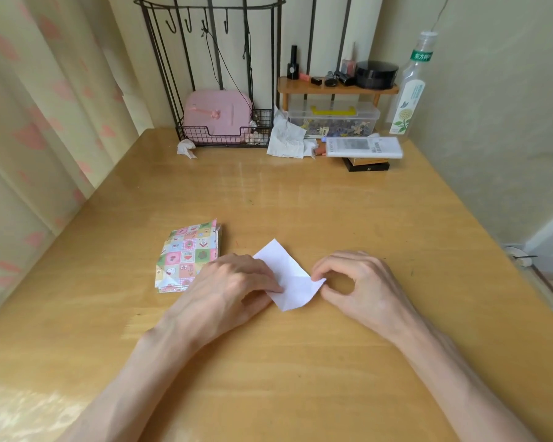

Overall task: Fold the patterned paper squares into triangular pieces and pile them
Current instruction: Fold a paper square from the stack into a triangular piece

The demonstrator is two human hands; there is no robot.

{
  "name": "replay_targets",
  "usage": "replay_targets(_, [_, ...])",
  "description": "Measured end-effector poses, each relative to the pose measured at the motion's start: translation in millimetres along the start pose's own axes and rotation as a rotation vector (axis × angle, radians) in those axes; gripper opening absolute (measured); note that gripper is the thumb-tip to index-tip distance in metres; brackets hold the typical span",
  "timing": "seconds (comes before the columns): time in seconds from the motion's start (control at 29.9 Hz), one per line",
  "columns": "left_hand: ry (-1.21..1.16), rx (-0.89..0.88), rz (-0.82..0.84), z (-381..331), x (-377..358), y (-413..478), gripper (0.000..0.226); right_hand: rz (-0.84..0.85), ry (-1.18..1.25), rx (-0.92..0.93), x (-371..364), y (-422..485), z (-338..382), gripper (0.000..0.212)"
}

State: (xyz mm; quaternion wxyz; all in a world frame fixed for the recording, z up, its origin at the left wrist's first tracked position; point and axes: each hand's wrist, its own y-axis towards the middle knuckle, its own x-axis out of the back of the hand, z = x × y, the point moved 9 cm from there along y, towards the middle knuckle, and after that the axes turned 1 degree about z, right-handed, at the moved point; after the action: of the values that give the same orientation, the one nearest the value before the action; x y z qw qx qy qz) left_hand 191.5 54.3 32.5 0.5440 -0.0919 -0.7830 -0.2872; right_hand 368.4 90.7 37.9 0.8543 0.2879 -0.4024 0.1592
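Head view: the paper piece point(288, 282) lies on the table point(300, 202) between both hands, one corner pointing away from the person and its long axis running near to far. The left hand point(233, 282) grips its left edge with curled fingers. The right hand point(358, 282) pinches its right corner between thumb and forefinger. The upper face is plain white and creased (no pattern visible). A patterned stack point(186, 256) lies just left.

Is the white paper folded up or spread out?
Spread out: the white paper lies white side up, faintly creased; the right hand pinches one corner.
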Motion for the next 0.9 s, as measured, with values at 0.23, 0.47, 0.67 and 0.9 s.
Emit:
replay_targets(0.23, [-0.029, -0.001, 0.007, -1, 0, 0, 0.012, 0.072, -0.001, 0.057, -3, -3, 2, 0.014])
replay_targets(0.47, [-0.165, 0.097, 0.065, 11, -2, -4, 0.021, 0.119, 0.04, 0.053, -7, -5, 1, 0.008])
replay_targets(0.67, [-0.205, 0.117, 0.076, 16, -4, -4, 0.023, 0.142, 0.07, 0.043, -7, -4, 4, 0.005])
replay_targets(0.9, [-0.137, 0.152, 0.052, 29, 1, -6, 0.047, 0.12, 0.046, 0.028, -2, -2, 1, 0.01])
